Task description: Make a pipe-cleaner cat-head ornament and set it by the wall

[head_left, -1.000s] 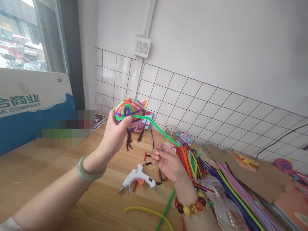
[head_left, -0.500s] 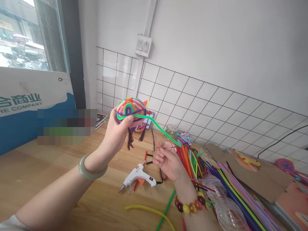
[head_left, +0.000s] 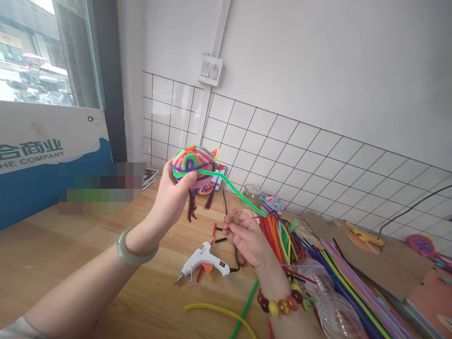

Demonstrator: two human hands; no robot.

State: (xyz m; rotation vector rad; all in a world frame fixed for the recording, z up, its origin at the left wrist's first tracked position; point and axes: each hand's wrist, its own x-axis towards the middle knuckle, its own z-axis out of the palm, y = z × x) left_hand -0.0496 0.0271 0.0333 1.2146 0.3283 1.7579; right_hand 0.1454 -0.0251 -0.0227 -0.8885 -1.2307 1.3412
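Your left hand [head_left: 171, 195] grips a multicoloured ball [head_left: 203, 160] up above the wooden table [head_left: 141, 303], its fingers wrapped around the far side and its thumb pressing a bright green pipe cleaner [head_left: 237, 188] against the front. From your thumb, that pipe cleaner's loose length runs out toward 4 o'clock, its tip near your other hand. Dark tassels [head_left: 191, 207] hang at the ball's 6 o'clock.

Your right hand [head_left: 249, 238] waits between 4 and 5 o'clock of the ball, fingertips drawn close together; you can't tell whether they pinch the thin pinkish strand beside them. A bundle of coloured pipe cleaners [head_left: 273, 233] lies at this hand's 3 o'clock, and a glass jar [head_left: 252, 193] stands at its 12.

At the ball's 6 o'clock, a white glue gun [head_left: 203, 256] lies with its nozzle toward 7 or 8. A yellow strip [head_left: 219, 307] lies at the gun's 5 o'clock.
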